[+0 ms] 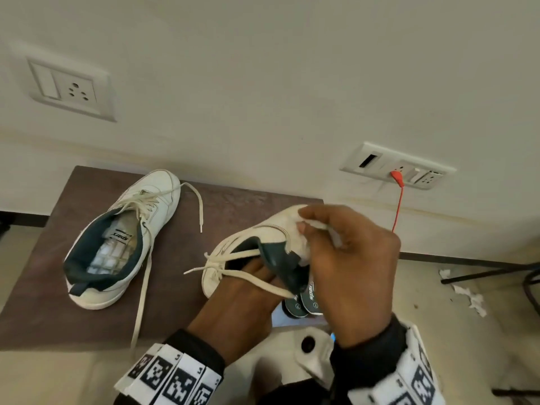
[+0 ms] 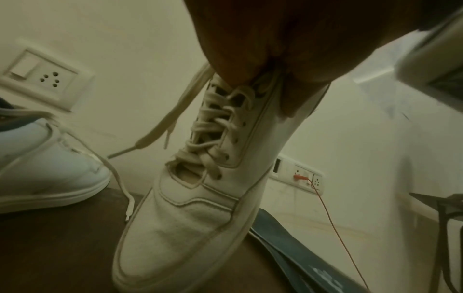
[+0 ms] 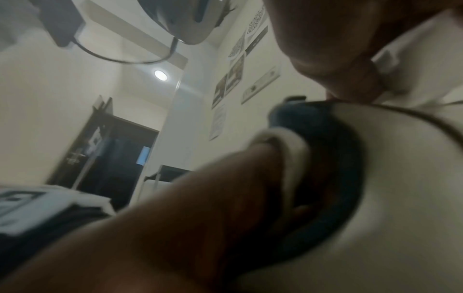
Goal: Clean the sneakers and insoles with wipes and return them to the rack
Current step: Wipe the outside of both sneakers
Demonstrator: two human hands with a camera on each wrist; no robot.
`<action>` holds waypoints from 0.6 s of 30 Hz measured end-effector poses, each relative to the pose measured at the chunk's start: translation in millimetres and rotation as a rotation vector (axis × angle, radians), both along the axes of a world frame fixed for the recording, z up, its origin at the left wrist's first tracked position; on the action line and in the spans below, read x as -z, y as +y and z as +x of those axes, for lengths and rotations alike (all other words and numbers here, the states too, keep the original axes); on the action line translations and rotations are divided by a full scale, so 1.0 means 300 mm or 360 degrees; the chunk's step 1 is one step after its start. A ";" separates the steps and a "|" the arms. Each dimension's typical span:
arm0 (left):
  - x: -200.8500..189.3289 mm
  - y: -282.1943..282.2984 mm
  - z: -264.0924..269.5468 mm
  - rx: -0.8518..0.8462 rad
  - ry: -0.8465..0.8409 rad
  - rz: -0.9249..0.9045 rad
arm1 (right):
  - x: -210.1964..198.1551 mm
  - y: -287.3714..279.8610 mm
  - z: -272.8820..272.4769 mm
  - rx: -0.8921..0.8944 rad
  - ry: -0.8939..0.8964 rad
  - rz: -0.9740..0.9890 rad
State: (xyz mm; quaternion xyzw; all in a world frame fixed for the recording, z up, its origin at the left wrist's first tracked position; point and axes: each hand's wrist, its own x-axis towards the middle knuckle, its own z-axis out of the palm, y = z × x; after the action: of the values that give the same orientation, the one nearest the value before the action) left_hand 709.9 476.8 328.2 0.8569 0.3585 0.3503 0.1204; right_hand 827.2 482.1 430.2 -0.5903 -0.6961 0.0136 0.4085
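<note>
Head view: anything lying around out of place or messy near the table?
Yes. Crumpled white scraps, probably used wipes, lie on the floor right of the table. The resting sneaker has untied laces trailing over the table's front edge. A socket plate on the wall has an open dark slot.

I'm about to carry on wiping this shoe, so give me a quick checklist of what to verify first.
1. White lace-up sneaker in hand held steady: ok; left hand is inside its opening, toe resting on the dark brown table.
2. White wipe gripped: ok; right hand pinches it against the sneaker's side.
3. Dark blue insoles out of the way: ok; they lie on the table under the held sneaker.
4. Second white sneaker parked safely: ok; upright on the table, apart.
5. Its loose lace: not ok; trails over the table's near edge.
6. Wipe clean enough: cannot tell.
</note>
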 end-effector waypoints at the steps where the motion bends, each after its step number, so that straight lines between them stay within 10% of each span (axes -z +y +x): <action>1: 0.017 0.002 0.008 0.0064 0.0036 0.0007 | -0.004 0.023 0.022 0.0119 0.0033 -0.0068; 18: 0.048 0.067 -0.004 0.0122 0.0477 0.0115 | 0.152 -0.006 0.126 0.0211 0.0092 -0.0488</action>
State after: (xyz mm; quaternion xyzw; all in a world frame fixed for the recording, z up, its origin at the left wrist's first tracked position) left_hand 708.5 496.8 313.9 0.9164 0.3266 0.2264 0.0481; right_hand 864.9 480.1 384.7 -0.6897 -0.6333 0.1095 0.3335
